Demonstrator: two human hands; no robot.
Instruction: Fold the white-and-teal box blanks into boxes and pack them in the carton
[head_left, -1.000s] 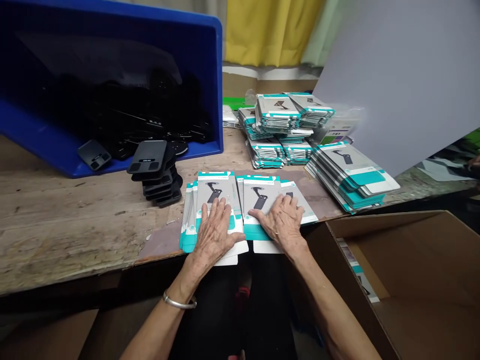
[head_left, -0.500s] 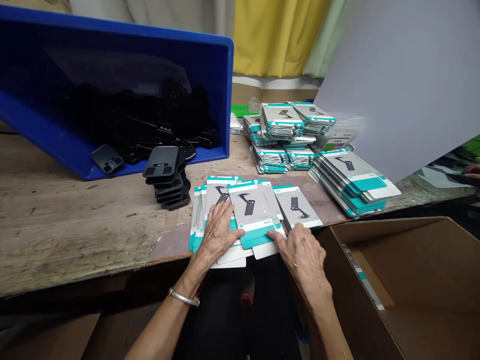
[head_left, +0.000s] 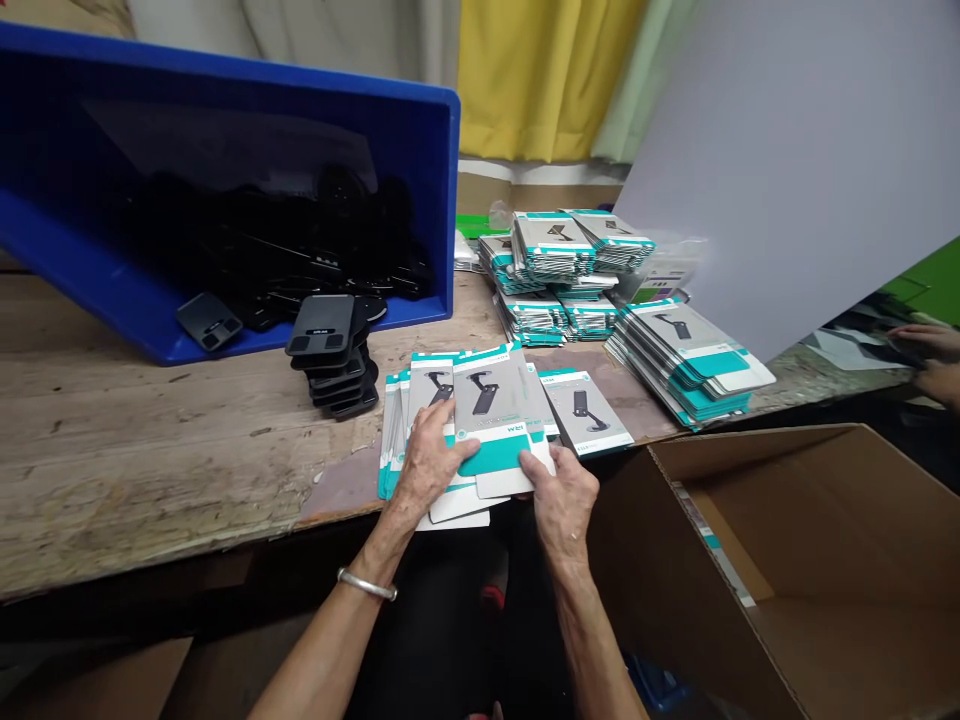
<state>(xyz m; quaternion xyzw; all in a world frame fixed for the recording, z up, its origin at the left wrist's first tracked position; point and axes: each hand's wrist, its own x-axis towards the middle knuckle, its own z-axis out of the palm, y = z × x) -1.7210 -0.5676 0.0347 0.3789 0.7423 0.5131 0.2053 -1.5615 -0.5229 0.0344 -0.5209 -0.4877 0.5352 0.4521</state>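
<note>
A flattened grey-and-teal carton (head_left: 491, 400), printed with a phone holder, lies tilted on top of a spread of similar flat cartons (head_left: 394, 430) at the bench edge. My right hand (head_left: 562, 495) grips its lower right corner, thumb on top and the other fingers underneath. My left hand (head_left: 431, 460) rests on the pile at its left, fingers stretched out, thumb touching the carton's lower left edge. Just to the right is a closed-looking grey carton (head_left: 589, 412). Left of the pile stands a stack of black phone holder parts (head_left: 326, 350).
A blue bin (head_left: 454, 200) on its side holds black parts. Bundled cartons (head_left: 555, 245) stand at the back, with a leaning stack of cartons (head_left: 682, 350) to their right. An open cardboard box (head_left: 720, 560) sits below the bench edge. Another person's hand (head_left: 934, 345) shows far right.
My right hand has moved slightly left and its fingers have closed on the carton's corner. The top carton has turned a little and shifted up and left. My left hand stays nearly in place.
</note>
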